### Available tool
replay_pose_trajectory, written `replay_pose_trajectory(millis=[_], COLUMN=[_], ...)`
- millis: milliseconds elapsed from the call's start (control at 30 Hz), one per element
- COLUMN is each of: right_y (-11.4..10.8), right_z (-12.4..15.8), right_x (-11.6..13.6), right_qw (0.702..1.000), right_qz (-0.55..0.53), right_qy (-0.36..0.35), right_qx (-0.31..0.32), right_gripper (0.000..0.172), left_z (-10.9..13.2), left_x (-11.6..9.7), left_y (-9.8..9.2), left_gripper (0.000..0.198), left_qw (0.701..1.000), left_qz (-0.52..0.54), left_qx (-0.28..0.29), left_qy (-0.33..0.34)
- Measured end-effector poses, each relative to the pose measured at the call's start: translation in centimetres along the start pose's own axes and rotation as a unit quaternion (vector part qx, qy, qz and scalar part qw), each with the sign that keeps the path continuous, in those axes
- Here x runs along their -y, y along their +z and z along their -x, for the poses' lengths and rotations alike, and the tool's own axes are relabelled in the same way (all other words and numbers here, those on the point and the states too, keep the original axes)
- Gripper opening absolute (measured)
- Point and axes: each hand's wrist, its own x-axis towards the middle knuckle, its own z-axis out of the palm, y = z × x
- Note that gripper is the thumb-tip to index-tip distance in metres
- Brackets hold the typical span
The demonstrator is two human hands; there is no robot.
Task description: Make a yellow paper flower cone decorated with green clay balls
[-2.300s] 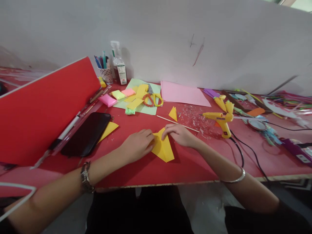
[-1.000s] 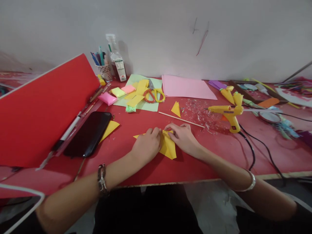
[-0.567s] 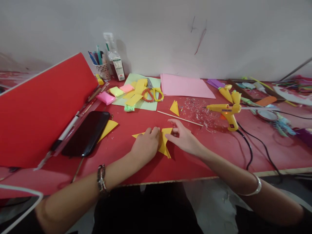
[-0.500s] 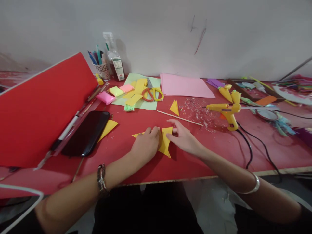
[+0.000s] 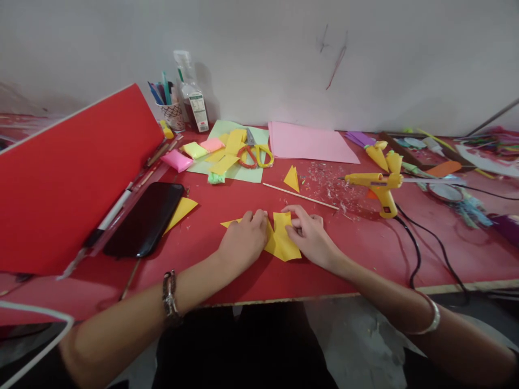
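Note:
A piece of yellow paper (image 5: 284,243) lies on the red table, with a pointed end showing on the left and a wider flap on the right. My left hand (image 5: 246,237) presses down over its middle with fingers curled together, hiding part of it. At the right flap, my right hand (image 5: 310,235) grips the edge between thumb and bent fingers. Beyond the hands are a thin wooden stick (image 5: 300,196) and a small folded yellow paper triangle (image 5: 292,179). Another yellow paper piece (image 5: 181,212) sits partly under a black phone (image 5: 145,220).
A yellow glue gun (image 5: 379,189) with a black cord rests at right, beside scattered shreds. Scissors (image 5: 255,153) lie on green paper at the back, near pink sheets (image 5: 310,143). A large red board (image 5: 77,183) leans at left. A bottle (image 5: 194,102) and pen cup (image 5: 172,116) stand behind.
The right flap of the yellow paper has swung outward to the right and lies flatter. My right hand has closed on its edge; my left hand stays in place.

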Motion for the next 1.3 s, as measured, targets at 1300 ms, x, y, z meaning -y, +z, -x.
replay_pose_trajectory(millis=[1300], right_y=[-1.0], right_z=[3.8], right_x=[-1.9], right_qw=[0.997], right_qz=[0.047], right_qy=[0.026], right_qx=[-0.054], right_gripper=[0.023], left_z=[0.0], left_x=[0.3], left_y=[-0.1], left_gripper=[0.047], left_qw=[0.998], left_qz=[0.058], left_qx=[0.001], left_qy=[-0.023])
